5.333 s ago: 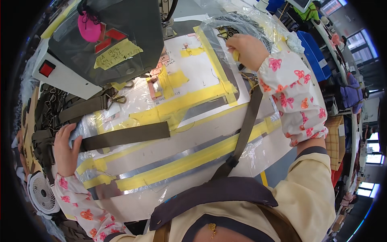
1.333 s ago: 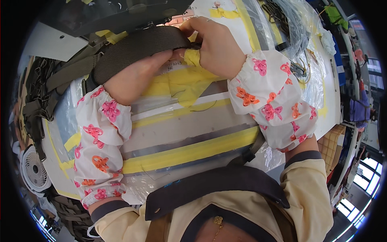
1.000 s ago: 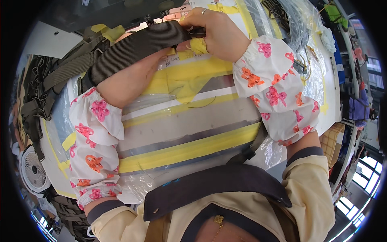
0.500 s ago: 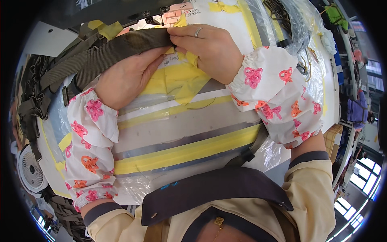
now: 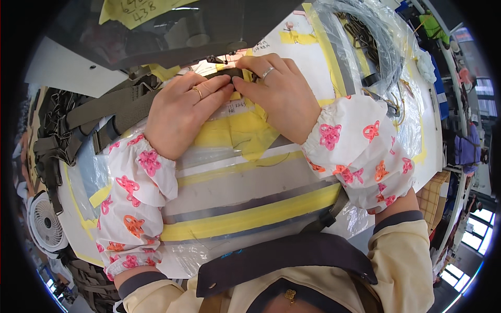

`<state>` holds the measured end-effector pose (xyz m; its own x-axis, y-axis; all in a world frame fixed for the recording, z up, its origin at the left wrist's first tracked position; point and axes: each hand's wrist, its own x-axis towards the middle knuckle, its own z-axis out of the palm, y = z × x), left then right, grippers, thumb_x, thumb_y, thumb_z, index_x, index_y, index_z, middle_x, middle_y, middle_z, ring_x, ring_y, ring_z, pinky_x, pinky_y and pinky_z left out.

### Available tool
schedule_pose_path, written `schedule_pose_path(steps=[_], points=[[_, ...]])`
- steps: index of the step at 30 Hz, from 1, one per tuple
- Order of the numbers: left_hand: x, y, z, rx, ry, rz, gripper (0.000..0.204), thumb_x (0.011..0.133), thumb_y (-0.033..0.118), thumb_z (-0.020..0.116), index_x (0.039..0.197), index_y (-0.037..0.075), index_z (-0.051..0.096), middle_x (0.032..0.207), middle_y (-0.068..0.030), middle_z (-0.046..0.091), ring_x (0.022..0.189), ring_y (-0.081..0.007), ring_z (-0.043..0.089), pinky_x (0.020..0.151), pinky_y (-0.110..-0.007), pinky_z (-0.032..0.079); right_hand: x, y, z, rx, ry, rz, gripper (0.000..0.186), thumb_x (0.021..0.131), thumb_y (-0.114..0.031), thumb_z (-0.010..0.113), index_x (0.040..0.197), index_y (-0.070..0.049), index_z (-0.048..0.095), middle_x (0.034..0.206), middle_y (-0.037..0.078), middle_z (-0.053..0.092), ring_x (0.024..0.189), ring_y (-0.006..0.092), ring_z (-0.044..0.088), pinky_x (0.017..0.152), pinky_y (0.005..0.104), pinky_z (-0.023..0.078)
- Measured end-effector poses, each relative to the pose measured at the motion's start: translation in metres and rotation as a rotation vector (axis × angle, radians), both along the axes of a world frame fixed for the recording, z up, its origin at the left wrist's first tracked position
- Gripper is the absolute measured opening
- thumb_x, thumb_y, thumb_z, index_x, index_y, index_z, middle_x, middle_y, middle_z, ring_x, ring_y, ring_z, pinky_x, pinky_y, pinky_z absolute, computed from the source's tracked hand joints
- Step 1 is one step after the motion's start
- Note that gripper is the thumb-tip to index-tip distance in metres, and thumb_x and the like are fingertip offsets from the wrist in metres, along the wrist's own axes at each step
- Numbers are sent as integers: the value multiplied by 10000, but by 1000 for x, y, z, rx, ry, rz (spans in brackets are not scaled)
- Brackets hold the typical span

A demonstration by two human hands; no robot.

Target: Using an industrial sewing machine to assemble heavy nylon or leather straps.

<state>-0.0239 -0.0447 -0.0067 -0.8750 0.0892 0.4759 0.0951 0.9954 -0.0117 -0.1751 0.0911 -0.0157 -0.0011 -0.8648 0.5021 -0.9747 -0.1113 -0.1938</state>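
Webbing strap (image 5: 130,104), olive, runs from the pile at the left edge up to the needle area of the dark sewing machine (image 5: 172,31), its end pinned under both sets of fingertips. Left hand (image 5: 180,117) fingers lie flat and together pressing the strap down; right hand (image 5: 279,96) fingers curl shut, pinching the strap end (exact grip partly hidden). Outward: floral sleeve covers (image 5: 355,146), work table (image 5: 250,182) taped in yellow, plastic bag of metal buckles (image 5: 370,41) upper right, small fan (image 5: 47,224) lower left. Risk: fingertips sit very near the needle; strap could skew if pressure is uneven.
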Motion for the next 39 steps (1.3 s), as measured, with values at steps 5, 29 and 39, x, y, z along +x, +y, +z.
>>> schedule_pose_path(steps=[5,29,39], points=[[-4,0,0,65,-62,45,304,685,66,569,980,88,642,1044,7,622,785,-187,543,710,-287,481,-1,1,-1,-59,62,-19,296,632,-6,593,919,-53,650,1031,25,622,956,195,537,864,377,386],[3,0,-8,277,-67,209,301,703,-18,570,977,85,643,1116,-69,601,1051,-196,566,662,-334,414,-1,-6,12,72,266,-19,165,687,-75,591,844,-78,640,1017,10,622,918,151,551,995,519,299],[3,-7,-12,254,-122,181,350,716,-50,535,1025,94,614,1140,-44,595,1099,-161,535,675,-313,353,-7,-5,9,81,259,-22,185,696,-61,596,869,-95,650,999,-9,632,943,151,546,1018,545,258]])
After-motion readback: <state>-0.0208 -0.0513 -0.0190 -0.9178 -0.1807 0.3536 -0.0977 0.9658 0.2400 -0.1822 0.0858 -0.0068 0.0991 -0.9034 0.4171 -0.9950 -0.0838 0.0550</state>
